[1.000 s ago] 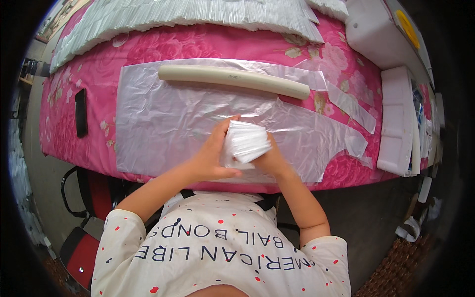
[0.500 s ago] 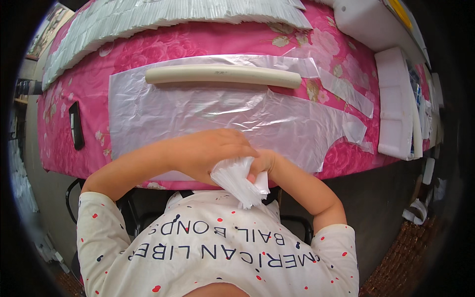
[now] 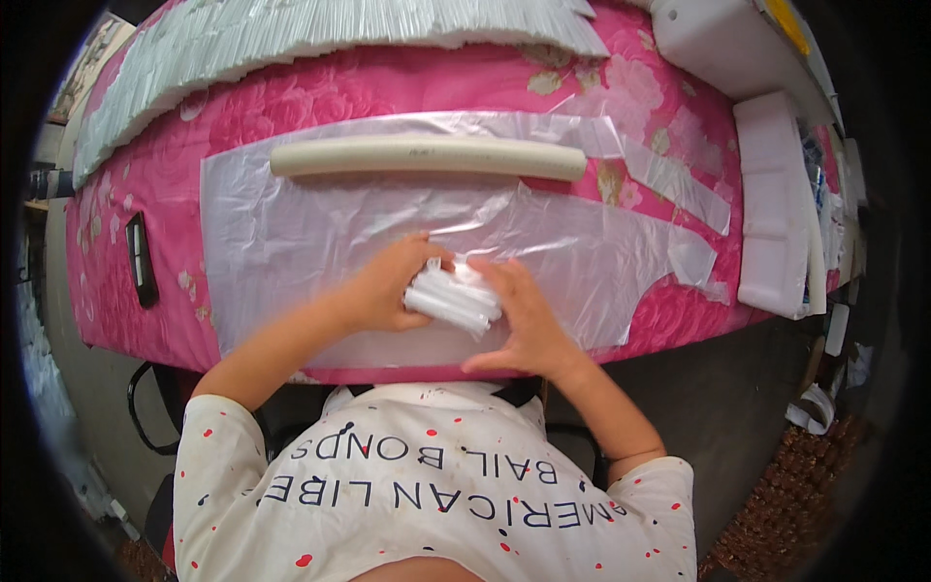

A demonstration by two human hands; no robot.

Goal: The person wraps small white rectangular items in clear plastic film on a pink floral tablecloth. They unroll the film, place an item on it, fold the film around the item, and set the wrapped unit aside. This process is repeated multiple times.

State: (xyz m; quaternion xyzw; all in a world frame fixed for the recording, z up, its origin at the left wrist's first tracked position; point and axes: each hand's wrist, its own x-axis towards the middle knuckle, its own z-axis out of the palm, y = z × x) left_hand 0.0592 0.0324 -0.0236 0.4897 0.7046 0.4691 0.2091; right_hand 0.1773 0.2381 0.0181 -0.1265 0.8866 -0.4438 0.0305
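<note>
My left hand (image 3: pixel 396 286) is closed on the left end of a bundle of folded white plastic bags (image 3: pixel 452 299), its thumb below and its fingers behind. At the bundle's right end my right hand (image 3: pixel 531 325) is open, its thumb and fingers spread apart. Its upper fingertips are at the bundle's far right corner; whether they press on it I cannot tell. Beneath both hands a large, thin white plastic bag (image 3: pixel 276 242) lies flat on the table, with its cut handle strips toward the right. Across its far part rests a long cream-coloured tube (image 3: pixel 427 157).
Packed rows of folded white plastic (image 3: pixel 291 34) run along the table's far side. A dark, narrow phone-like object (image 3: pixel 142 260) lies at the left on the pink flowered tablecloth (image 3: pixel 97 291). White foam boxes (image 3: pixel 771 204) stand at the right edge.
Both hands have moved forward from near my body to over the flat bag. The bundle, which was fanned out and hanging, is now more level, and the right hand has spread its fingers.
</note>
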